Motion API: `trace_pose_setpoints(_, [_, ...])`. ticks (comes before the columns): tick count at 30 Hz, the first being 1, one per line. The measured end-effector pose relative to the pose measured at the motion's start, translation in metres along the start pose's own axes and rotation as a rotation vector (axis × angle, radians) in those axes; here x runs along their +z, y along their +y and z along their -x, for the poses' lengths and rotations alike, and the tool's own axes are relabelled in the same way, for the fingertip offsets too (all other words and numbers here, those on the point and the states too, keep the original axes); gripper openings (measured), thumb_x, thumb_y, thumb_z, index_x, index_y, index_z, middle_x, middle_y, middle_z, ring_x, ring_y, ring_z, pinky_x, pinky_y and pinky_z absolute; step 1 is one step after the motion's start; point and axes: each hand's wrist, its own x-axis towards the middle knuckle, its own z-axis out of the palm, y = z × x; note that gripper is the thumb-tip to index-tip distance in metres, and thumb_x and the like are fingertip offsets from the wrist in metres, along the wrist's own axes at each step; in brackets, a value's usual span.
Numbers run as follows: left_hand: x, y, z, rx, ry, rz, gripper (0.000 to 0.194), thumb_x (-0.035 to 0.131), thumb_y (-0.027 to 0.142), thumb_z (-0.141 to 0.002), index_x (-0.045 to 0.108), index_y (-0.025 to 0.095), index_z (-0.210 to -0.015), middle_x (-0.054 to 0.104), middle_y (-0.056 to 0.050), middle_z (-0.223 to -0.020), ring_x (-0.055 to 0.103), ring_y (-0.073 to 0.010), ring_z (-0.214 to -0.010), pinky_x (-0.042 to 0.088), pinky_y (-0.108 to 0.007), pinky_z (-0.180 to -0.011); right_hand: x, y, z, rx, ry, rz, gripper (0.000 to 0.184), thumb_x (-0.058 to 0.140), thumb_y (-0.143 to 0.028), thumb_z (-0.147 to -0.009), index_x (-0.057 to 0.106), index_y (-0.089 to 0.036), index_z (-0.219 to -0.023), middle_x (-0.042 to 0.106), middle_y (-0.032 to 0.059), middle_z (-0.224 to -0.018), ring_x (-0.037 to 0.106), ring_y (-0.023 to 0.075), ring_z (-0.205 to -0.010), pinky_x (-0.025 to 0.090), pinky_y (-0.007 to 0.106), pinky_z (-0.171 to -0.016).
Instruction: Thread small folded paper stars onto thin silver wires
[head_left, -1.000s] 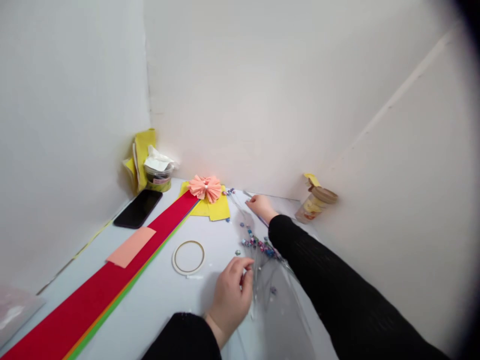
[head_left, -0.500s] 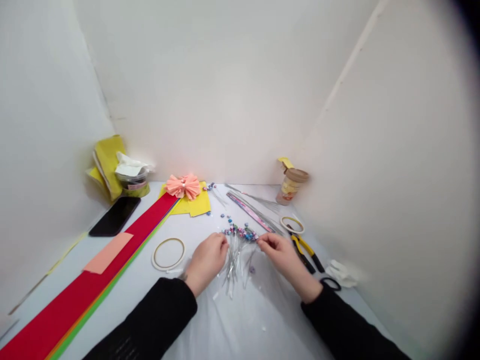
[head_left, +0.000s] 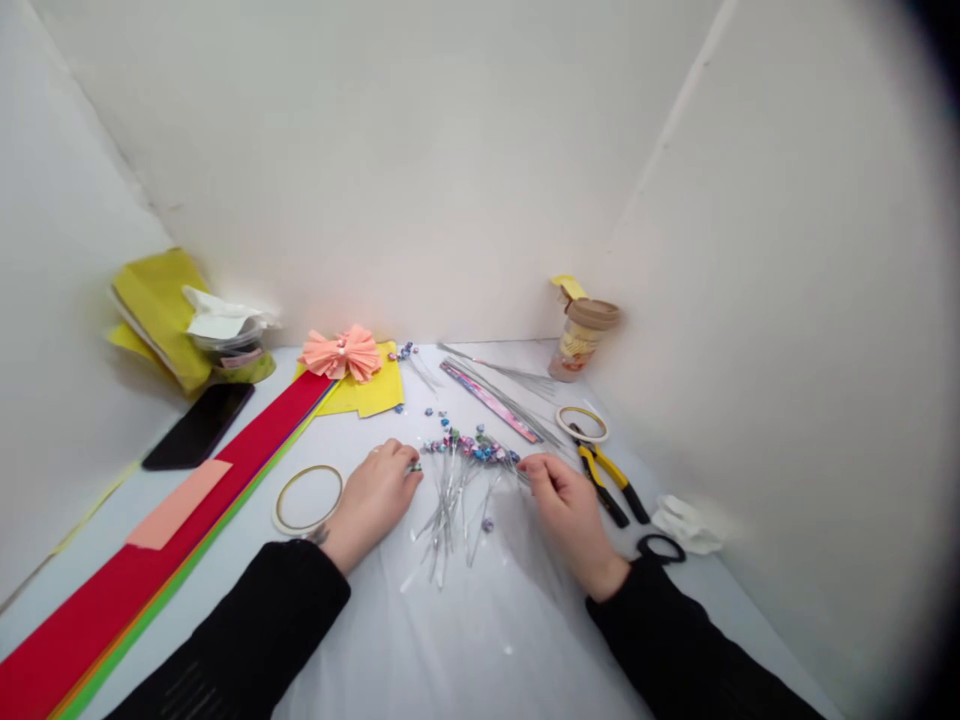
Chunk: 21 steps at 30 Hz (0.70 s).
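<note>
A loose bunch of thin silver wires tipped with small coloured beads [head_left: 459,470] lies on a clear plastic sheet [head_left: 480,620] on the pale table. My left hand [head_left: 373,497] rests to the left of the bunch, its fingers curled and pinching a small bead at the fingertips. My right hand [head_left: 562,500] lies to the right of the bunch, fingers pinched on a wire end at the beaded tips. Both sleeves are black.
A tape ring [head_left: 307,498] lies left of my left hand, beside long red and green paper strips [head_left: 150,590]. Also here: a black phone [head_left: 198,424], a peach paper flower [head_left: 340,353] on yellow paper, yellow-handled pliers [head_left: 606,480], another tape ring [head_left: 582,423], scissors [head_left: 660,547], a brown cup [head_left: 579,340].
My right hand came back from the far wires to the beaded bunch. Both hands now sit on either side of it. The view swung right and down, bringing the pliers and scissors into sight.
</note>
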Motion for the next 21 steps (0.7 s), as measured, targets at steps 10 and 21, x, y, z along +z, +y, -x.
trace_pose_setpoints(10, [0.008, 0.001, 0.003, 0.051, 0.065, 0.054, 0.023, 0.042, 0.024, -0.090, 0.063, 0.018, -0.096, 0.061, -0.010, -0.098, 0.059, -0.0261, -0.094, 0.046, -0.040, -0.084, -0.005, 0.007, -0.012, 0.086, -0.107, 0.131, 0.012, 0.068, -0.029, -0.066, 0.061, -0.021, -0.060, 0.058, 0.0005, -0.062, 0.048, 0.0171, -0.061, 0.031, 0.028, -0.059])
trace_pose_setpoints(21, [-0.004, 0.046, 0.024, -0.020, -0.006, 0.568, 0.021, 0.047, 0.031, -0.087, 0.064, 0.019, -0.082, 0.067, -0.003, -0.078, 0.061, -0.0164, -0.071, 0.047, -0.026, -0.064, 0.002, -0.003, -0.006, 0.309, -0.242, -0.374, 0.036, 0.061, -0.054, -0.074, 0.048, -0.022, -0.064, 0.041, -0.0068, -0.046, 0.033, 0.0088, -0.040, 0.023, 0.023, -0.041])
